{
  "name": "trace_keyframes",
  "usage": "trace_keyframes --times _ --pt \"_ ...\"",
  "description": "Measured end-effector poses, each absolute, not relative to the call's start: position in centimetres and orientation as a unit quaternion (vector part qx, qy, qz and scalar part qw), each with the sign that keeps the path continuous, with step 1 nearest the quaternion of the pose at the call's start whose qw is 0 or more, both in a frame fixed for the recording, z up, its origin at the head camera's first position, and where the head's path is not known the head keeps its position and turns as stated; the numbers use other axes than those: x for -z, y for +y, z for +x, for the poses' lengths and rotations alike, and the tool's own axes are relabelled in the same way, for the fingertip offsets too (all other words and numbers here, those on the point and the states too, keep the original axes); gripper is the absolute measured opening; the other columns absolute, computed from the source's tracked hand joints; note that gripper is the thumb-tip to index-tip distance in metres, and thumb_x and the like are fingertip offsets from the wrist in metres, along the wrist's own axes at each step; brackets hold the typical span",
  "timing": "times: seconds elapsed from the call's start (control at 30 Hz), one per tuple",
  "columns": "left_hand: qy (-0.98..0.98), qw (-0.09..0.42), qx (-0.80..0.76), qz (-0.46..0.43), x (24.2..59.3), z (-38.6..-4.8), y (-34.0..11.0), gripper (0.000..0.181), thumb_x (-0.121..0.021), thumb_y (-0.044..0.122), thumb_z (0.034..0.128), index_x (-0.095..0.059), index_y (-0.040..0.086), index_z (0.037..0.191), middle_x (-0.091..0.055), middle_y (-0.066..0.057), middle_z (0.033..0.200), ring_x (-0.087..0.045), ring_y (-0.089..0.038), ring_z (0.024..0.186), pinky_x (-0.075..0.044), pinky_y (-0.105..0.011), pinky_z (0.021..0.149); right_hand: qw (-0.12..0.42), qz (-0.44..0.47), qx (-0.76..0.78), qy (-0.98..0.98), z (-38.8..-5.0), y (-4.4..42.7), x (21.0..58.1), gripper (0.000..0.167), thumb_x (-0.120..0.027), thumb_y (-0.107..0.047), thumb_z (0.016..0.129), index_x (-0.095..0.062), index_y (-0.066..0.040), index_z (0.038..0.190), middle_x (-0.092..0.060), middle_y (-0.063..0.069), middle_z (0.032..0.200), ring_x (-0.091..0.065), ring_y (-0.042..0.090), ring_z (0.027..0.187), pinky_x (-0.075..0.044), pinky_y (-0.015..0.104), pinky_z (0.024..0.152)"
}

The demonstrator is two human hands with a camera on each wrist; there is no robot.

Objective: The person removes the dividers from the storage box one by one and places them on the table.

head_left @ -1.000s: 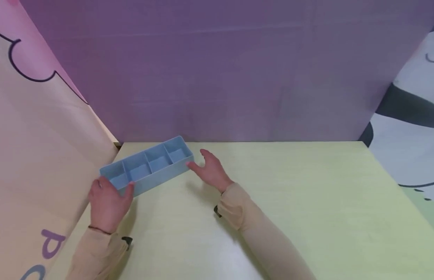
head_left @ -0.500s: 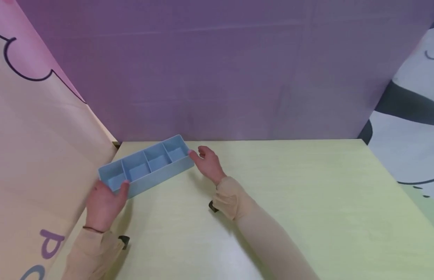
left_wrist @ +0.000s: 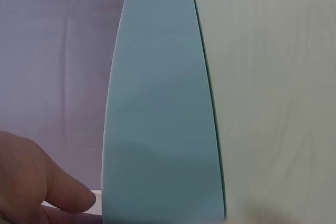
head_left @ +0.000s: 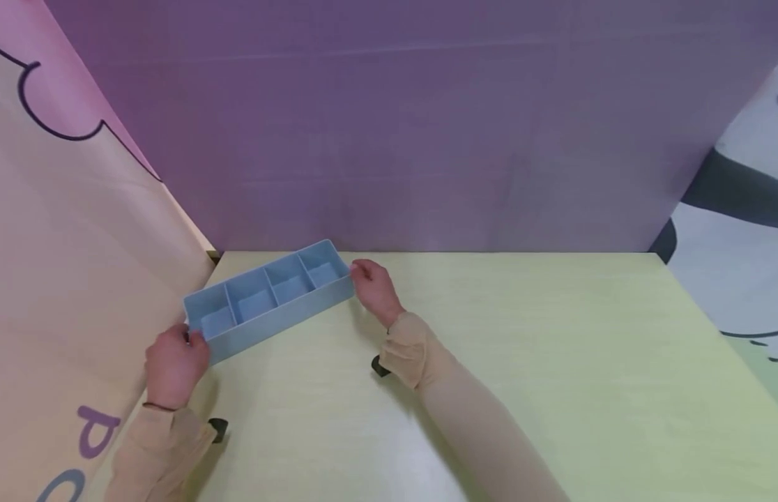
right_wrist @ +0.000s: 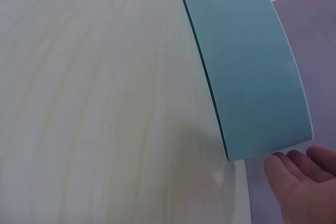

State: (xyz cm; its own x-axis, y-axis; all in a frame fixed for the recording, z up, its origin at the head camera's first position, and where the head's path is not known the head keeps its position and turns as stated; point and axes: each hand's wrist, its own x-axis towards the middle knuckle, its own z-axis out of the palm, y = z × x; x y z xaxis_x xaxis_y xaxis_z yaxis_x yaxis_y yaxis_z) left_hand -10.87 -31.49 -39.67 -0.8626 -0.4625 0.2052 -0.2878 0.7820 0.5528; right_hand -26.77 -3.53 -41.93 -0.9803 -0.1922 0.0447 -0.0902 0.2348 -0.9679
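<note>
A long light blue box (head_left: 270,300), divided into several compartments, lies at a slant on the pale table. My left hand (head_left: 174,366) is at its near left end, thumb by the front corner; fingers (left_wrist: 73,195) show beside the box (left_wrist: 160,103) in the left wrist view. At the far right end my right hand (head_left: 378,293) has its fingertips against the short side. The right wrist view shows those fingers (right_wrist: 296,166) loosely bent just below the end of the box (right_wrist: 252,72). Nothing shows inside the compartments.
A purple cloth wall (head_left: 389,139) rises behind the pale table (head_left: 521,362). To the left hangs a printed cloth (head_left: 81,279), close to my left hand. Another printed cloth (head_left: 740,272) borders the table's right side.
My left thumb has slid off the box's long front side to its left corner. My right hand has moved from the front right corner to the short right end. The box has barely moved.
</note>
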Motion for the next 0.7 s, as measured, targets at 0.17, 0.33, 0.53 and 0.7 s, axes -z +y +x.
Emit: trace_keyframes --times 0.17,0.33,0.53,0.7 --pt "-0.928 0.144 0.271 0.212 39.67 -10.80 -31.62 0.027 -0.036 0.008 0.0896 -0.055 -0.006 0.076 -0.054 -0.020 0.068 -0.050 -0.038 0.061 -0.034 -0.040 0.049 0.041 -0.089 0.621 0.778 -26.97 -3.61 42.18 0.038 -0.049 -0.025 0.099 -0.058 0.000 0.127 -0.061 0.014 0.124 -0.057 0.024 0.112 -0.046 0.037 0.092" --pt "-0.927 0.130 0.276 0.219 39.65 -10.66 -31.75 0.029 -0.036 0.007 0.0876 -0.060 -0.009 0.084 -0.057 -0.023 0.074 -0.051 -0.040 0.064 -0.036 -0.040 0.051 0.035 -0.086 0.623 0.777 -27.11 -3.75 42.29 0.036 -0.051 -0.023 0.098 -0.061 0.000 0.124 -0.063 0.014 0.121 -0.058 0.025 0.110 -0.046 0.037 0.092" --pt "-0.925 0.125 0.280 0.223 39.64 -10.64 -31.70 0.033 -0.035 0.006 0.0869 -0.061 -0.012 0.095 -0.059 -0.028 0.083 -0.052 -0.042 0.070 -0.037 -0.040 0.054 0.015 -0.078 0.613 0.786 -27.41 -3.93 42.54 0.031 -0.054 -0.021 0.097 -0.066 -0.002 0.119 -0.066 0.011 0.116 -0.059 0.022 0.105 -0.047 0.034 0.089" --pt "-0.925 0.116 0.283 0.228 39.58 -10.71 -31.55 0.038 -0.034 0.006 0.0859 -0.061 -0.014 0.105 -0.058 -0.031 0.089 -0.052 -0.044 0.074 -0.039 -0.043 0.058 -0.003 -0.059 0.601 0.797 -27.47 -3.77 42.62 0.026 -0.059 -0.022 0.094 -0.071 -0.007 0.112 -0.070 0.006 0.107 -0.061 0.017 0.095 -0.049 0.031 0.081"
